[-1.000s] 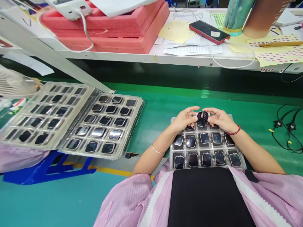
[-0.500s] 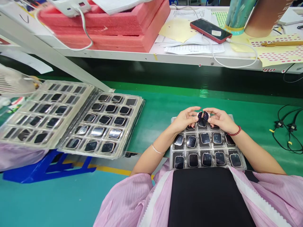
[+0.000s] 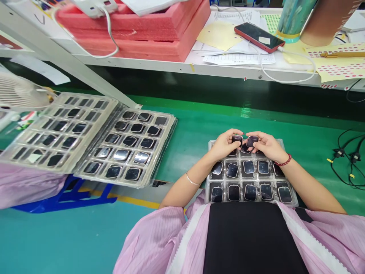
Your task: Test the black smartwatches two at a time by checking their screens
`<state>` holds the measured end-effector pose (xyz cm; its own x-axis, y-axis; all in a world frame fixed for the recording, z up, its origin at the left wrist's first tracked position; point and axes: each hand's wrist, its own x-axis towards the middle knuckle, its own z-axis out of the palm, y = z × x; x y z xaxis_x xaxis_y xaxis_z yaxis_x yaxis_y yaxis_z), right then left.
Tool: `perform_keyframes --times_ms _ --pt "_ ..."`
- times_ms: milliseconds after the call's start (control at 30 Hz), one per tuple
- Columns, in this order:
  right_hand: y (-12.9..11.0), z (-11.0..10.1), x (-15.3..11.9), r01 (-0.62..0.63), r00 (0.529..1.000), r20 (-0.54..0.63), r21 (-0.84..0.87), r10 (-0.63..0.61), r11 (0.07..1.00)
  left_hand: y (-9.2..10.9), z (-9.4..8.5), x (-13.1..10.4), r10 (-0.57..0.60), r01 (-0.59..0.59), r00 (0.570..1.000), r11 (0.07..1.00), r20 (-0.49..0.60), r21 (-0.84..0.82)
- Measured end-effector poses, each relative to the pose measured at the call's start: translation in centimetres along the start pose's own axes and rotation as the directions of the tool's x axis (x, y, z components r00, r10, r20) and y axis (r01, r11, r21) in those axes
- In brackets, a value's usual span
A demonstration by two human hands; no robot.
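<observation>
Between the thumb and fingers of my left hand point(image 3: 226, 143) is a dark, rounded-square smartwatch case point(image 3: 237, 140), its glossy face toward me. My right hand point(image 3: 265, 145) pinches a second watch case point(image 3: 252, 141) of the same look, close beside the first. Both are held over the far rows of a clear plastic tray point(image 3: 209, 182). In its pockets lie several more dark watch cases with light rims, such as one in the near row point(image 3: 250, 192). My fingers and the held pieces partly cover the far row.
Left of me, two more clear trays point(image 3: 155, 161) point(image 3: 64, 161) hold similar pieces on the green bench point(image 3: 191, 133). A fan point(image 3: 23, 91) stands far left, black cables point(image 3: 346, 156) lie right. The shelf bears red foam point(image 3: 142, 49) and a phone point(image 3: 259, 37). A blue stool point(image 3: 71, 196) stands lower left.
The two watch cases, held edge-on and close together before, are now turned with their faces toward me and slightly apart. The whole view has shifted a little.
</observation>
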<state>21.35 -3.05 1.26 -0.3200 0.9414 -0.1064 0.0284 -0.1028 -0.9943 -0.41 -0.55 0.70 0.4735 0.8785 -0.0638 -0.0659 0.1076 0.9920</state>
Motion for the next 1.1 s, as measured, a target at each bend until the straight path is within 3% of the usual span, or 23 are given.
perform_keyframes --times_ms 267,333,400,433,467,533,633,700,800,867,933,1000,1067,1100 --pt "-0.6 0.0 -0.2 -0.020 0.999 0.027 -0.031 0.021 0.999 0.2 0.1 -0.3 0.018 -0.018 1.000 1.000 0.011 0.010" --pt "-0.7 -0.2 -0.6 -0.037 0.999 0.022 -0.042 0.038 0.998 0.3 -1.1 -0.3 0.024 -0.024 0.999 1.000 -0.029 0.014" --pt "-0.5 -0.5 -0.9 -0.061 0.998 -0.002 -0.071 0.061 0.996 0.7 -4.1 0.0 0.051 -0.032 0.986 0.992 -0.160 0.119" --pt "-0.3 -0.8 -0.9 -0.076 0.997 -0.019 -0.094 0.075 0.993 1.1 -6.4 0.0 0.069 -0.006 0.961 0.973 -0.266 0.230" --pt "-0.1 -1.1 -0.8 -0.093 0.996 -0.024 -0.122 0.090 0.988 1.7 -9.1 -0.1 0.105 0.058 0.907 0.927 -0.407 0.370" --pt "0.0 -1.4 0.0 -0.081 0.997 0.004 -0.196 0.083 0.977 3.4 -14.6 -0.9 0.161 0.354 0.756 0.714 -0.634 0.604" --pt "-0.8 -0.4 1.7 0.059 0.998 0.047 -0.435 -0.043 0.898 5.9 -21.1 -2.8 0.183 0.555 0.595 0.611 -0.783 0.565" --pt "-1.7 1.5 3.2 0.171 0.984 0.063 -0.601 -0.166 0.781 6.7 -23.2 -3.5 0.178 0.627 0.543 0.564 -0.820 0.538" --pt "-2.4 5.6 5.6 0.193 0.976 0.058 -0.663 -0.208 0.723 6.2 -23.6 -3.7 0.201 0.683 0.522 0.483 -0.829 0.548" --pt "-2.2 8.2 6.7 0.174 0.982 0.069 -0.697 -0.177 0.696 5.6 -22.8 -3.4 0.274 0.690 0.530 0.411 -0.803 0.595" --pt "-2.0 9.9 7.1 0.238 0.969 0.151 -0.786 -0.196 0.571 5.0 -21.3 -3.3 0.348 0.638 0.588 0.356 -0.730 0.683" --pt "-2.1 10.3 6.7 0.302 0.950 0.225 -0.830 -0.214 0.469 4.6 -19.0 -3.2 0.361 0.479 0.722 0.354 -0.590 0.803" --pt "-2.7 9.4 5.7 0.327 0.941 0.258 -0.857 -0.219 0.398 4.3 -15.7 -3.3 0.330 0.235 0.868 0.386 -0.371 0.892" --pt "-3.2 8.6 5.2 0.326 0.941 0.265 -0.877 -0.211 0.353 4.1 -13.8 -3.3 0.310 0.108 0.918 0.401 -0.246 0.910"
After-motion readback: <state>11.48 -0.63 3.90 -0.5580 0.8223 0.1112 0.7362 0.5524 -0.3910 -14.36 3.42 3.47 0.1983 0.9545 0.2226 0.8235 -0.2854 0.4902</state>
